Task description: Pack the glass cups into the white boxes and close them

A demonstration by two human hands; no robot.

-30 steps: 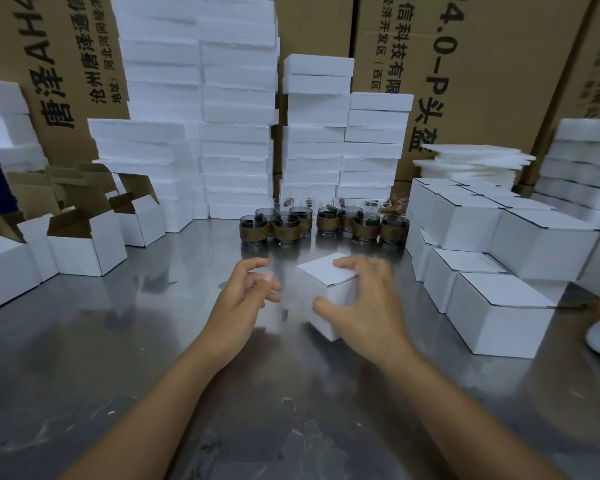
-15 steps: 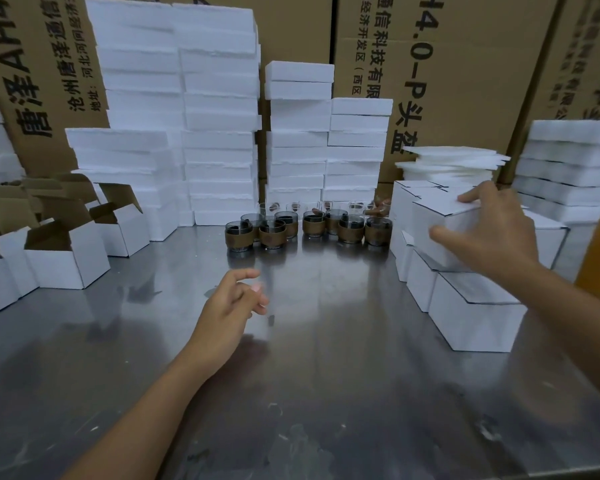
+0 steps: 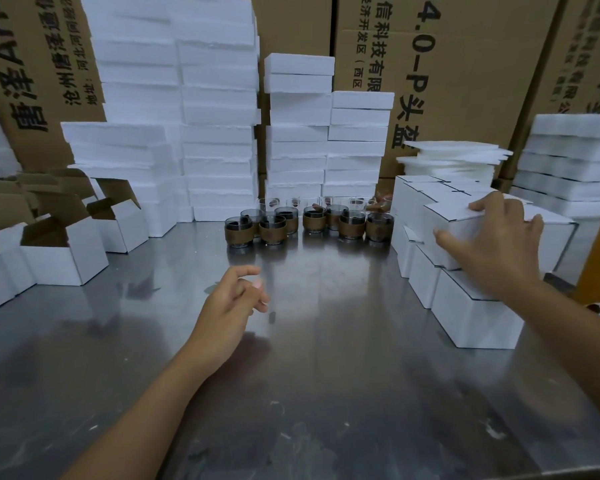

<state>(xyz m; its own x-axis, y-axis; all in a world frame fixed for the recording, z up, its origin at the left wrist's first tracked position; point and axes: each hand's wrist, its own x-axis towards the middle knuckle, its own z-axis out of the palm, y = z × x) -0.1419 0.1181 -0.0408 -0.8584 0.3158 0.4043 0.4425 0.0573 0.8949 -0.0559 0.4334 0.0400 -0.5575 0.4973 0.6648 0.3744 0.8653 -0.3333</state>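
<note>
Grips one closed white box (image 3: 454, 221) with the right hand (image 3: 496, 244) at the right side of the counter (image 3: 326, 393): fingers spread over the box's top, thumb pressed against its near face. Has that box on the upper tier of the other closed white boxes (image 3: 475, 320) piled there, touching its neighbours; cannot tell whether resting or slightly raised. Holds nothing in the left hand (image 3: 232, 299), poised over the middle of the counter with fingers loosely curled and thumb close to the fingertips. Finds the glass cups (image 3: 309, 221), each wrapped in a brown band, standing upright in a tight cluster at the far middle of the counter, well apart from both hands and just left of the pile. Along the left side, open white boxes (image 3: 63, 258) with flaps up. Behind the cups, tall stacks of white foam blocks (image 3: 215, 133); far right, thin foam sheets (image 3: 454, 157) behind the pile. Farthest back, brown cartons (image 3: 465, 64) with printed lettering.
</note>
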